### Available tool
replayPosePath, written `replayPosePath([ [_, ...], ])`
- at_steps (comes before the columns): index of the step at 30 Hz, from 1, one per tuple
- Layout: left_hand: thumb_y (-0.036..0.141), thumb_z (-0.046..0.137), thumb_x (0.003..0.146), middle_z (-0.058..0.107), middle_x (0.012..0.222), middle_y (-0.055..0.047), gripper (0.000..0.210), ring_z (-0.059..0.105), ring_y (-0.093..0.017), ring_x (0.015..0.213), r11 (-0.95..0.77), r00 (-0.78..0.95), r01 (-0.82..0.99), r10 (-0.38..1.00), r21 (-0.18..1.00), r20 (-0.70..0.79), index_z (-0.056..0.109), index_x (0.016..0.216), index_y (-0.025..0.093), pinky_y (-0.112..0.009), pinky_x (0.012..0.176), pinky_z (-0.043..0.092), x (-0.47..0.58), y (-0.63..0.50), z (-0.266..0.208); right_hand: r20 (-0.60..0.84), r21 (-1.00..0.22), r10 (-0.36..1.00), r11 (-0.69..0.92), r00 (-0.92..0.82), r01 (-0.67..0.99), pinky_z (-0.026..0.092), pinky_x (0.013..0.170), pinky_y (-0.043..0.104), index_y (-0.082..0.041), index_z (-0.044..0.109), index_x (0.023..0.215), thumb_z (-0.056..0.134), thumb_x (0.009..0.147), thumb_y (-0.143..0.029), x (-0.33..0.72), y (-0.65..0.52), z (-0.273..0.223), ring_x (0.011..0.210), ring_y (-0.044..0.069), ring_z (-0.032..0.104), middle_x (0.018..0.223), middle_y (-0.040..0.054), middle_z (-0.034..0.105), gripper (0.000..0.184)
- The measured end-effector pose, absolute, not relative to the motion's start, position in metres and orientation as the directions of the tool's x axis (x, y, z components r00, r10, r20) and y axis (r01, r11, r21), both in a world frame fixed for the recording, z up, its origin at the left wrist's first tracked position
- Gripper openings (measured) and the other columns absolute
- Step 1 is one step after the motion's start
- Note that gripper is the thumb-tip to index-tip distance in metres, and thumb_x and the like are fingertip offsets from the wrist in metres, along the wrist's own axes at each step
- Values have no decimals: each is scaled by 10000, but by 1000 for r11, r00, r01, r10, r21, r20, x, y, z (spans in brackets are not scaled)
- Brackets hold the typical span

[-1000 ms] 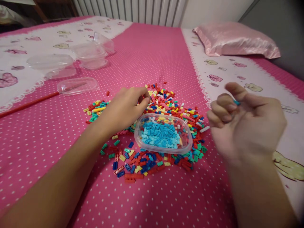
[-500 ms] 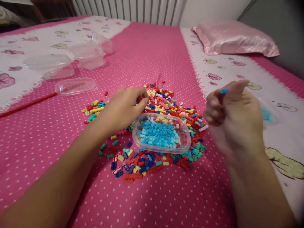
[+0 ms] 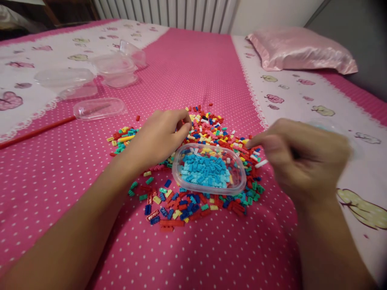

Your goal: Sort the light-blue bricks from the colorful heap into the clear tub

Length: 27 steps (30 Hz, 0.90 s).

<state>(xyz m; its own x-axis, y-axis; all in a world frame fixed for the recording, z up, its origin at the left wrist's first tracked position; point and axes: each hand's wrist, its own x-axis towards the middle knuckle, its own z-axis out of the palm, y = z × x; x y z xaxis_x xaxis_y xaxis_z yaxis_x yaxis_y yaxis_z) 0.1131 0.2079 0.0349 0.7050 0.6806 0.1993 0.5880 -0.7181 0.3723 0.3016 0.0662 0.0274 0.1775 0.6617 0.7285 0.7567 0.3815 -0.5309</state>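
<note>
1. Through the head camera I look down on a bed (image 3: 193,257) covered in pink, white-dotted cloth, with paler printed bands along both sides.
2. At the middle of the bed I have a loose, multicoloured heap of small plastic bricks (image 3: 208,125), mainly red, yellow, green, blue, pink and white. Strays reach toward the bed's near edge.
3. On the near part of the heap sits a clear, oval plastic container (image 3: 208,190), its floor largely covered by small sky-blue plastic bricks (image 3: 205,171), some paler than others.
4. My left hand (image 3: 165,135) lies over the heap, just beside the container's left end, fingers bent and thumb close to the index finger. I am unable to see whether its grip has anything in it.
5. My right hand (image 3: 305,157) is blurred, its index finger pointing at the heap's right end, beyond the container. I cannot say whether that grip is empty, or whether the fingertip touches the bricks.
6. A short white plastic stick (image 3: 260,164) lies at the heap's right end, near this hand.
7. Behind the right hand, toward the bed's right edge, I make out a second clear container (image 3: 332,125), mostly hidden.
8. Toward the far left corner of the bed rest several clear, empty-looking plastic tubs (image 3: 115,64). Nearer, a shallow clear plastic tray (image 3: 99,108) meets a long red rod (image 3: 39,131).
9. A shiny pink satin pillow (image 3: 299,50) lies near the far right corner.
</note>
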Motion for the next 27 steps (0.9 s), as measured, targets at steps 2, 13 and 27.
replayPosePath([
  [2, 323, 441, 908, 674, 781, -36, 278, 515, -137, 664, -719, 706, 586, 679, 373, 199, 673, 890, 170, -270, 617, 293, 113, 208, 34, 749, -660, 457, 449, 480, 602, 216, 510, 338, -248, 669, 647, 512, 955, -325, 302, 69, 26, 521, 151, 416, 592, 13, 501, 354],
  [13, 306, 435, 909, 658, 769, -23, 268, 504, -131, 647, -707, 700, 605, 691, 368, 177, 659, 866, 166, -274, 631, 296, 115, 205, 37, 133, -900, 901, 284, 412, -330, 217, 398, 306, -248, 559, 730, 627, 753, -364, 365, 75, -3, 405, 114, 123, 524, -90, 175, 137],
  [27, 287, 440, 911, 672, 774, -28, 260, 513, -139, 661, -704, 697, 599, 693, 382, 184, 673, 889, 173, -275, 633, 295, 114, 207, 36, 154, -936, 915, 256, 373, -241, 395, 550, 251, -230, 621, 810, 606, 771, -91, 314, 80, 24, 637, 120, 494, 813, 3, 587, 144],
])
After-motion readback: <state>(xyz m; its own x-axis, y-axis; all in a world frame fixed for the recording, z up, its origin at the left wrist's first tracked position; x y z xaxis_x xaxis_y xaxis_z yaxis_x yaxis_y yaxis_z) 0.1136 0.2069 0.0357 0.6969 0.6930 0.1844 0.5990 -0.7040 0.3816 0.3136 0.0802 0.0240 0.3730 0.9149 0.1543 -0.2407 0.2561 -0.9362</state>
